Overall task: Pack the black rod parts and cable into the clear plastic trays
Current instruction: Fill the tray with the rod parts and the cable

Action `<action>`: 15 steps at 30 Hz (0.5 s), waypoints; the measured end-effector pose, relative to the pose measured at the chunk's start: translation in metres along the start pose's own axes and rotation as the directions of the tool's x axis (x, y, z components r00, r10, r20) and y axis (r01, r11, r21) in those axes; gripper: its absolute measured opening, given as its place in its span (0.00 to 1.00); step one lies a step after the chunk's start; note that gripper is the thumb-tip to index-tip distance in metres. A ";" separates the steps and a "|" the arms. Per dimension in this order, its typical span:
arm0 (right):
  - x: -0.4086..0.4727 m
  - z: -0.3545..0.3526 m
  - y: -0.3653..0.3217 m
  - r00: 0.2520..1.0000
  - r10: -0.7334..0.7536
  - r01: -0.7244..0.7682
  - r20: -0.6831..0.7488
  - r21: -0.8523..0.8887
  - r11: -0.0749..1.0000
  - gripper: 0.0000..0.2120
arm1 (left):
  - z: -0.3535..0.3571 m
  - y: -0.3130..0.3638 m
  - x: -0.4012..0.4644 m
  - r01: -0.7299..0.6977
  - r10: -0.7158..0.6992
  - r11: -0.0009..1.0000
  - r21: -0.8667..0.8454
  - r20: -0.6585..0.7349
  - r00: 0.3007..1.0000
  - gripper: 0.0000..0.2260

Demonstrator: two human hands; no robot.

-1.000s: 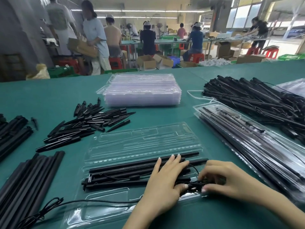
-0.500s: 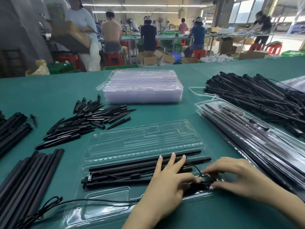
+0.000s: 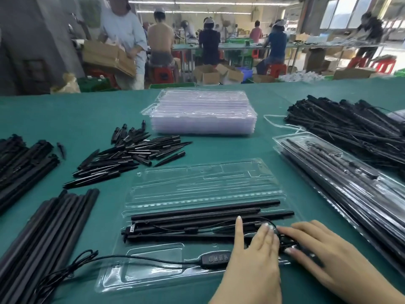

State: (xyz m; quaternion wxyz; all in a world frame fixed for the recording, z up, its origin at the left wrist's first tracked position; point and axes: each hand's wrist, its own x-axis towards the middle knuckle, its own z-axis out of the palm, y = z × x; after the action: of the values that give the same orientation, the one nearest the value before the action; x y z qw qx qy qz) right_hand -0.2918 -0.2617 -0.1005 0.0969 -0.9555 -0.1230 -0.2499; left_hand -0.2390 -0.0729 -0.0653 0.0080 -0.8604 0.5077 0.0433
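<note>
An open clear plastic tray lies on the green table in front of me. Several black rods lie side by side in its near half. A black cable with a button controller runs across the tray's front and off to the left. My left hand lies flat on the rods' right end, index finger stretched forward. My right hand presses with straight fingers on a coiled bit of cable at the tray's right end.
A stack of empty clear trays sits behind. Packed trays lie to the right, with a heap of black rods beyond. Short black spikes and long black tubes lie at the left. People work at far tables.
My left hand has closed its spread fingers, leaving only the index finger forward. The right hand stays on the cable coil. The view has tilted up slightly.
</note>
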 end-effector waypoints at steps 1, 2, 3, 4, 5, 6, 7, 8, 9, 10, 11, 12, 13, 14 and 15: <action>-0.002 0.004 0.001 1.000 0.000 0.000 -0.031 0.005 1.000 0.24 | 0.003 -0.001 -0.002 0.021 -0.024 0.998 -0.055 -0.049 0.999 0.28; -0.005 0.008 0.002 0.998 -0.003 0.004 -0.057 0.013 1.000 0.25 | 0.012 -0.002 -0.004 0.034 -0.041 0.996 -0.085 -0.087 0.995 0.26; -0.006 0.011 0.002 0.997 -0.010 0.011 -0.074 0.017 1.000 0.26 | 0.015 -0.006 -0.005 0.026 -0.033 0.997 -0.069 -0.100 0.994 0.25; -0.006 0.012 0.003 0.996 -0.020 0.021 -0.088 0.014 1.000 0.26 | 0.014 -0.008 -0.011 0.059 -0.060 0.998 -0.018 -0.045 0.997 0.23; -0.005 0.012 0.002 0.995 -0.033 0.033 -0.093 0.003 0.999 0.26 | 0.017 -0.008 -0.013 0.107 -0.106 0.994 0.032 -0.039 0.994 0.23; -0.002 0.012 0.002 0.994 -0.053 0.051 -0.096 -0.017 0.999 0.25 | 0.015 -0.004 -0.012 0.158 -0.154 0.985 0.065 -0.054 0.987 0.23; 0.000 0.011 0.001 0.992 -0.080 0.075 -0.095 -0.052 0.996 0.26 | 0.019 -0.001 -0.009 0.161 -0.156 0.981 0.111 -0.054 0.986 0.24; 0.002 0.011 -0.001 0.989 -0.110 0.100 -0.097 -0.102 0.990 0.26 | 0.022 0.002 -0.007 0.149 -0.137 0.975 0.166 -0.080 0.987 0.24; 0.004 0.012 -0.003 0.986 -0.138 0.123 -0.094 -0.156 0.980 0.26 | 0.023 0.005 -0.005 0.135 -0.123 0.967 0.217 -0.070 0.990 0.24; 0.005 0.012 -0.004 0.982 -0.163 0.142 -0.090 -0.204 0.969 0.27 | 0.025 0.008 -0.002 0.156 -0.129 0.947 0.280 -0.115 0.985 0.23; 0.006 0.013 -0.005 0.980 -0.181 0.156 -0.086 -0.240 0.958 0.27 | 0.030 0.010 0.003 0.197 -0.154 0.940 0.277 -0.170 0.973 0.23; 0.005 0.013 -0.006 0.977 -0.194 0.165 -0.085 -0.266 0.950 0.27 | 0.033 0.012 0.004 0.233 -0.177 0.940 0.250 -0.226 0.958 0.22; 0.003 0.013 -0.007 0.976 -0.201 0.169 -0.086 -0.285 0.944 0.28 | 0.036 0.015 0.003 0.232 -0.194 0.952 0.201 -0.191 0.962 0.21; 0.002 0.013 -0.008 0.975 -0.205 0.171 -0.085 -0.297 0.939 0.28 | 0.041 0.017 0.003 0.237 -0.190 0.954 0.185 -0.239 0.952 0.19; 0.001 0.013 -0.008 0.975 -0.205 0.173 -0.079 -0.302 0.938 0.28 | 0.044 0.019 0.003 0.258 -0.201 0.951 0.172 -0.290 0.936 0.19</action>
State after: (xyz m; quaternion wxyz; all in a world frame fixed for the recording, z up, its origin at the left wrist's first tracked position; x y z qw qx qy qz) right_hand -0.2876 -0.2503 -0.1103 -0.0636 -0.9278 -0.1705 -0.3256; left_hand -0.2573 -0.0825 -0.1087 0.0338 -0.9062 0.4014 -0.1281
